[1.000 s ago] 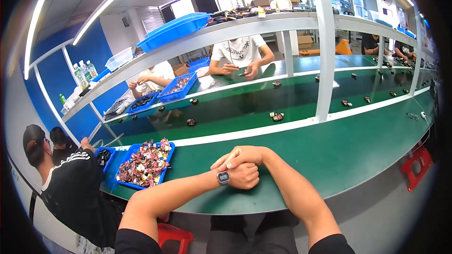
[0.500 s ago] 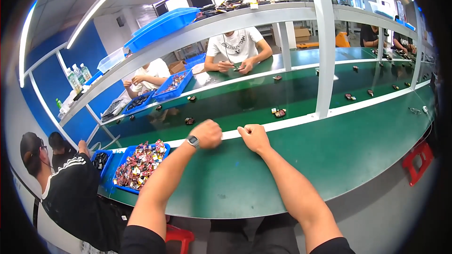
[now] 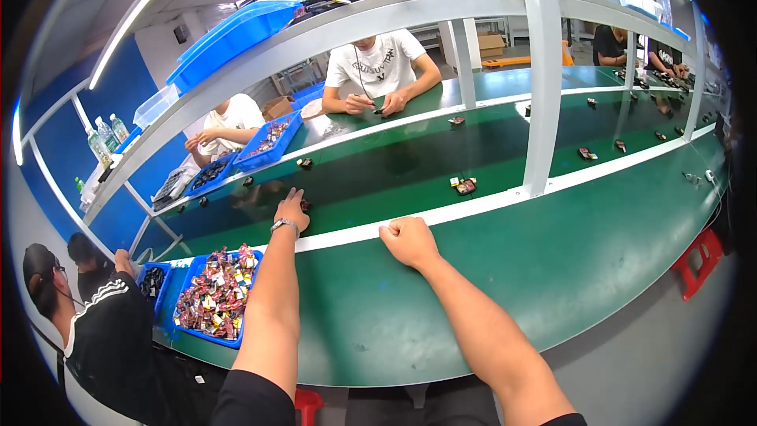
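My left hand [image 3: 292, 211] reaches over the white rail onto the green conveyor belt [image 3: 378, 177], its fingers stretched out and apart. Close against its right side lies a small dark, reddish part [image 3: 306, 205], partly hidden by the hand. Over the near green tabletop [image 3: 489, 268], beside the rail, my right hand [image 3: 410, 241] is closed in a fist; its inside is hidden. Another small part with a yellow-white tag [image 3: 465, 185] lies on the belt beyond the right hand. Left of my left forearm stands a blue tray [image 3: 234, 342] heaped with red-and-black wrapped parts [image 3: 211, 300].
A white upright post [image 3: 542, 95] rises from the rail, right of my right hand, carrying an overhead shelf [image 3: 378, 12]. Across the belt a person [image 3: 377, 71] handles a small item. Another person in black [image 3: 110, 339] sits at left. A red stool [image 3: 698, 264] stands at right.
My left hand has moved left and forward from over the near rail onto the belt, its fingers opening out. The right fist has shifted slightly left in view. The camera view has turned a little.
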Tool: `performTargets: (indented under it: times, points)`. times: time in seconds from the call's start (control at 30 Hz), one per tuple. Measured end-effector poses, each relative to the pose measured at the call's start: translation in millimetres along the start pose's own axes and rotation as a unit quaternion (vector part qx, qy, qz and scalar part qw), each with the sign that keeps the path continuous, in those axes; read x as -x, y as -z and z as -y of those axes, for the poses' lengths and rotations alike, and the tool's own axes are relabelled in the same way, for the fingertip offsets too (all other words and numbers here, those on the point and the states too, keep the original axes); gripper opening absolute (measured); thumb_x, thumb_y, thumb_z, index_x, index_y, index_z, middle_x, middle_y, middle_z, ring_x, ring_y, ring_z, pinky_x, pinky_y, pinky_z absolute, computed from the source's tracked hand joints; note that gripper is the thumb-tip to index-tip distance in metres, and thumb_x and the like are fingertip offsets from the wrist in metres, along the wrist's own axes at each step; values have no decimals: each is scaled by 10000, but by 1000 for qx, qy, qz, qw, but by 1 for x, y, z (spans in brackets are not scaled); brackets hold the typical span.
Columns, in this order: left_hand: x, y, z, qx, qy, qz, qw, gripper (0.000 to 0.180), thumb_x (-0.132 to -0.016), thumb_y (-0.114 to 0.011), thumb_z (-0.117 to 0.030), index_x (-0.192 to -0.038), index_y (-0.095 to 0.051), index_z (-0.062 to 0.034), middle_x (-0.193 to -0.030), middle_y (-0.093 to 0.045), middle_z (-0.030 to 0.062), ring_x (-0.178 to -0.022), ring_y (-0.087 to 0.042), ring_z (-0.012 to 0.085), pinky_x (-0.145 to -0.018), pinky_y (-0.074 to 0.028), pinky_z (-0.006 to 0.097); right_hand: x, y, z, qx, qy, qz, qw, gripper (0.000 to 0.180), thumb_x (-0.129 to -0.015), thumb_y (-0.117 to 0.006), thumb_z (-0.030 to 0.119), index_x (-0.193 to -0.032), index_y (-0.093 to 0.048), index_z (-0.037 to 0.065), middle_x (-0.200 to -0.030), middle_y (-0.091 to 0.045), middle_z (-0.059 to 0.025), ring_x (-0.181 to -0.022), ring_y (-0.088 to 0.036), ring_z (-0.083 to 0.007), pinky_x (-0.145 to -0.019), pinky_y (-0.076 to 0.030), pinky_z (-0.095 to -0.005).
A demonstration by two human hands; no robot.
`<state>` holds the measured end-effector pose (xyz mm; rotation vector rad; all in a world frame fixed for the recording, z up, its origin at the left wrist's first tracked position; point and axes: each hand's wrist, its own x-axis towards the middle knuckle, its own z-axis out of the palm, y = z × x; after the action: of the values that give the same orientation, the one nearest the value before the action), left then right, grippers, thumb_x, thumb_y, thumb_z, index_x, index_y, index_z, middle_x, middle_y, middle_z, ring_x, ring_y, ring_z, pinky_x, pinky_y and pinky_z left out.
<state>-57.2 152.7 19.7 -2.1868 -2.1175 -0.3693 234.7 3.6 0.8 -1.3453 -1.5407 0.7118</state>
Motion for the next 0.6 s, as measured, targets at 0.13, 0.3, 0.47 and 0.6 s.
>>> performTargets:
  times: [0.13,0.3,0.47,0.6]
  points:
    - [-15,-4,-8,20,4,32,999,586,-740,-553,-20,-1319,-553,-107,-1364,-536,138,-1200,-550,325,-1035,-432,383,1,0,-2,4,9,-8,1000,435,-838,-604,265,-529,-401,36,-490,-416,-125,-464,-374,-288,-505,-368,-415]
    - [-13,0,-16,25,23,18,999,295,-755,-566,-29,-1004,-697,-119,-1041,-692,135,-986,-649,312,-855,-514,389,3,-1,-5,2,5,-13,1000,440,-841,-606,269,-526,-403,37,-485,-406,-122,-461,-359,-283,-501,-362,-413]
    - [-15,-4,-6,62,10,-26,998,196,-792,-622,-115,-971,-702,-107,-1000,-699,134,-967,-655,325,-850,-520,404,-2,-2,-4,11,17,-14,1000,435,-835,-610,268,-528,-417,27,-486,-414,-135,-457,-370,-285,-496,-357,-413]
    - [-9,-6,5,149,29,-66,986,125,-794,-611,-67,-878,-703,-61,-860,-724,119,-843,-701,260,-788,-531,346,-3,-6,-4,11,34,-37,999,456,-840,-626,232,-535,-378,1,-476,-329,-111,-456,-285,-195,-466,-299,-375]
